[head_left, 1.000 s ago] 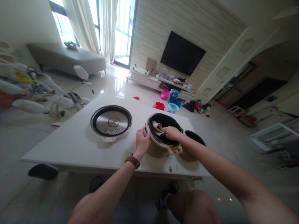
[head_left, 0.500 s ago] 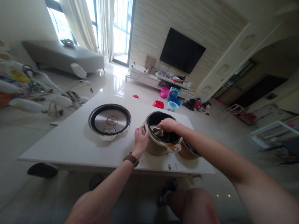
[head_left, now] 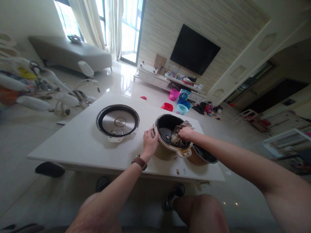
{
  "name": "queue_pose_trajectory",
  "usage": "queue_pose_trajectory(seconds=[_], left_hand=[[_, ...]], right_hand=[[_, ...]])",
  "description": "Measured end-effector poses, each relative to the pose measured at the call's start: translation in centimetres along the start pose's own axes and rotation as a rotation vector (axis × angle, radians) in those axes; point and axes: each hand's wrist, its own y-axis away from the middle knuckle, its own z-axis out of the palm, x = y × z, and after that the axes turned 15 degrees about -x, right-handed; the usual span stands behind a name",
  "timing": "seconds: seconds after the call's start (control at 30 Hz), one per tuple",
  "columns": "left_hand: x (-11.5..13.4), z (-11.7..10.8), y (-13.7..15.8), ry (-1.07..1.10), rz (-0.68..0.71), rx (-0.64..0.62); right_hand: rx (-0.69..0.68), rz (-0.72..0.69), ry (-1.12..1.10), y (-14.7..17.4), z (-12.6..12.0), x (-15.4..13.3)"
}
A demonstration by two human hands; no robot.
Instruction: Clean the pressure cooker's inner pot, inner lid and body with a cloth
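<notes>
A pressure cooker body (head_left: 167,121) with a dark interior stands on the white table (head_left: 80,136), its cream rim facing up and a little toward me. My left hand (head_left: 150,141) grips the left side of that rim, thumb and fingers around the edge. Bunched in my right hand (head_left: 186,133) is a patterned cloth (head_left: 176,139), pressed to the right inner wall of the cooker; part of it sticks up past the rim. Left of the cooker lies its round lid (head_left: 110,121), metal inner face up. An inner pot (head_left: 201,157) stands close on the right, partly behind my right forearm.
Two small pieces (head_left: 178,171) lie near the table's front edge. Beyond the table, plastic baskets (head_left: 181,109) and a red basin (head_left: 167,106) are on the floor. A TV bench (head_left: 152,78) runs along the far wall. Exercise equipment (head_left: 65,98) stands at left.
My right hand has moved the cloth from the inner left and middle of the cooker to its right wall. My left hand keeps its grip. The view has shifted slightly.
</notes>
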Motion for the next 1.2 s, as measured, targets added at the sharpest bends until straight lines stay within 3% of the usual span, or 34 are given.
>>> queue_pose_trajectory(seconds=[0.17, 0.23, 0.3, 0.4, 0.5, 0.57, 0.63, 0.7, 0.83, 1.0, 1.1, 1.2], left_hand=[[0.1, 0.1, 0.0, -0.006, -0.004, 0.008], [0.1, 0.1, 0.0, -0.015, -0.008, 0.011], [0.1, 0.2, 0.0, -0.024, -0.009, 0.014], [0.0, 0.2, -0.1, -0.028, -0.003, 0.019], [-0.1, 0.2, -0.1, -0.027, 0.003, 0.027], [-0.1, 0.2, -0.1, -0.028, 0.002, 0.024], [-0.1, 0.2, -0.1, -0.029, 0.000, 0.013], [-0.1, 0.2, 0.0, -0.028, -0.004, 0.005], [-0.2, 0.2, 0.0, -0.022, 0.000, 0.011], [0.0, 0.2, 0.2, -0.025, 0.001, 0.006], [0.1, 0.4, 0.2, -0.050, -0.002, 0.020], [0.0, 0.5, 0.2, -0.075, 0.005, 0.043]], right_hand=[[-0.266, -0.029, -0.054, 1.0, 0.0, -1.7], [-0.211, -0.097, -0.338, 0.8, 0.3, -3.5], [-0.018, -0.125, -0.719, 0.5, 1.0, -5.2], [0.080, -0.144, -0.805, 0.1, 2.0, -6.2], [-0.096, -0.170, -0.585, 0.4, 1.9, -4.5], [-0.247, -0.151, -0.303, 0.9, 1.1, -2.6], [-0.311, -0.112, 0.028, 1.3, 0.4, -0.8], [-0.264, -0.077, 0.198, 1.4, -0.2, 0.5], [-0.044, -0.077, 0.358, 0.4, -1.0, 1.9], [0.141, -0.290, 0.490, -1.3, -2.5, 3.6], [0.154, -0.435, 0.584, -2.5, -2.7, 3.2], [0.123, -0.447, 0.610, -3.7, -2.4, 1.5]])
